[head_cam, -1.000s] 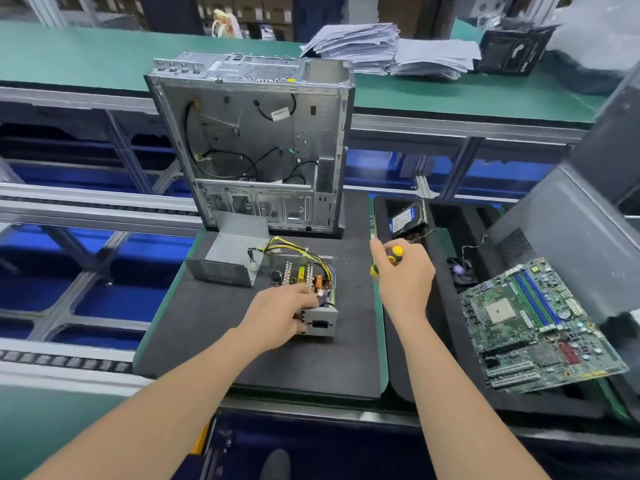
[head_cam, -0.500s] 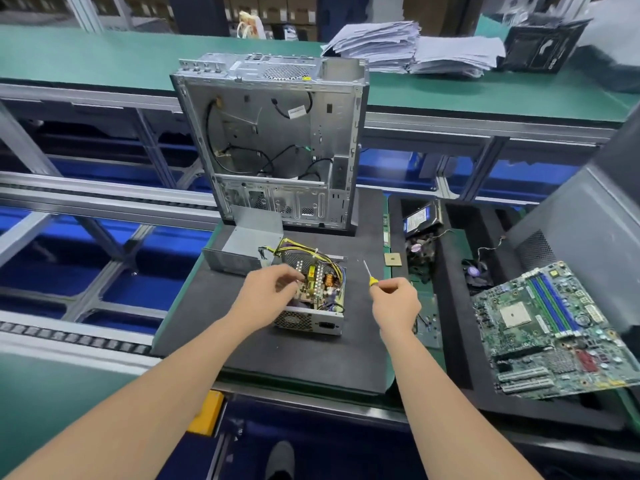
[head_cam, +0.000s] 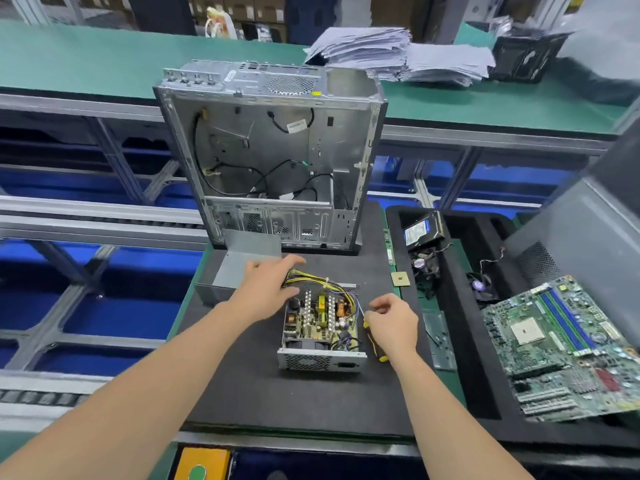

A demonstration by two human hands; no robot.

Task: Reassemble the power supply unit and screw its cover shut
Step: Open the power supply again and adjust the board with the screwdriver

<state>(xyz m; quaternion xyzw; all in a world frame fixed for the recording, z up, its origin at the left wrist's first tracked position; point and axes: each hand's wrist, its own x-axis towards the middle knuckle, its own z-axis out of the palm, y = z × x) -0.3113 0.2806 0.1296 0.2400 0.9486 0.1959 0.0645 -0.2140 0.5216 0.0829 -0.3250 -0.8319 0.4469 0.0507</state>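
The power supply unit [head_cam: 320, 327] sits uncovered on the black foam mat [head_cam: 277, 393], its circuit board and yellow wires showing. Its grey metal cover [head_cam: 239, 268] lies behind it to the left, partly hidden by my left hand [head_cam: 266, 289]. That hand hovers open over the wires at the unit's back left corner, fingers spread. My right hand [head_cam: 393, 323] is just right of the unit, curled around a yellow-and-black screwdriver [head_cam: 374, 342] whose handle sticks out toward me.
An empty desktop case [head_cam: 273, 161] stands upright behind the mat. A black tray [head_cam: 460, 341] to the right holds a hard drive [head_cam: 420, 232], fans, a CPU chip [head_cam: 400, 279] and a motherboard [head_cam: 568, 348]. A grey side panel [head_cam: 588, 237] leans at far right.
My left hand has let go of the unit and moved back over the wires toward the cover. My right hand brought the screwdriver in beside the unit's right side.
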